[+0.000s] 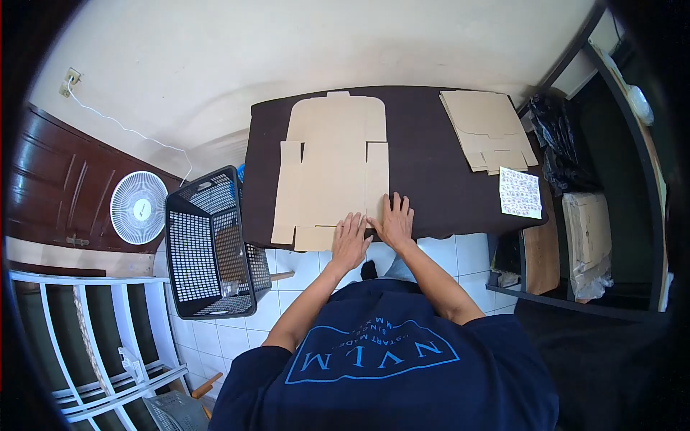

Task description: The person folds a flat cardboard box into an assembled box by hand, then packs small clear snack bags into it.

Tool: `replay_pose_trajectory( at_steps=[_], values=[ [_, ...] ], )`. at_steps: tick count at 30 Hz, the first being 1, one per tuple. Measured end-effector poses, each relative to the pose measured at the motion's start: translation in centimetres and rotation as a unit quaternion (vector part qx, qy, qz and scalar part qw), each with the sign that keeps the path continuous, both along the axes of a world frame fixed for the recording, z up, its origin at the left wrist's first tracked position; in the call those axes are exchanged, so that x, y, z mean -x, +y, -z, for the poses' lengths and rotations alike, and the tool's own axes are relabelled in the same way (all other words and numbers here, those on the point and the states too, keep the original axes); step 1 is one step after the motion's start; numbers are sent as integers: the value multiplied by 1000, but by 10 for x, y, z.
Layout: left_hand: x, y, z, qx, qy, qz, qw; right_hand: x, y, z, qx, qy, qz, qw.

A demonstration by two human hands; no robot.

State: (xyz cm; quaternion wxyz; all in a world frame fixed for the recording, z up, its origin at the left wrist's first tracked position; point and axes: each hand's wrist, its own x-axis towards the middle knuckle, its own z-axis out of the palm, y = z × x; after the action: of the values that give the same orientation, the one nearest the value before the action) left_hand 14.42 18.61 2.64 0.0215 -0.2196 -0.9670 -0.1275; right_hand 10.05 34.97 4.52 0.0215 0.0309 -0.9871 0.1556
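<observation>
An unfolded flat cardboard box (332,165) lies on the dark cloth-covered table (424,165), with slots and flaps along its sides. My left hand (350,241) rests on its near edge, fingers spread over the bottom flap. Beside it, my right hand (394,221) touches the lower right corner of the cardboard, its fingers apart and partly over the dark cloth. The two hands are close together, and neither is wrapped round anything.
Folded cardboard sheets (489,129) lie at the table's right, near a patterned paper (520,193). A black basket (215,248) stands left of the table, beside a white fan (139,207). Wrapped cardboard (587,237) and a black bag (557,136) are at the right.
</observation>
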Motion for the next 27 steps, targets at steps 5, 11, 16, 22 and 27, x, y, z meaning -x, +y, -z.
replay_pose_trajectory(
  at_steps=[5, 11, 16, 22, 27],
  values=[
    [-3, 3, -5, 18, -10, -6, 1000, -9, 10, -10, -24, -42, 37, 998],
    [-5, 9, -3, 40, 0, -24, 999, -7, 38, -15, -8, -78, 43, 996],
    [-2, 9, -6, 54, -24, -39, 997, 8, 49, -20, 7, -89, 19, 996],
    [1, 5, -9, 16, -25, -18, 999, 42, 78, -27, -21, -206, -80, 975],
    [6, -11, -19, -63, -148, 27, 987, 155, 97, -3, 232, -418, 7, 878]
  ],
)
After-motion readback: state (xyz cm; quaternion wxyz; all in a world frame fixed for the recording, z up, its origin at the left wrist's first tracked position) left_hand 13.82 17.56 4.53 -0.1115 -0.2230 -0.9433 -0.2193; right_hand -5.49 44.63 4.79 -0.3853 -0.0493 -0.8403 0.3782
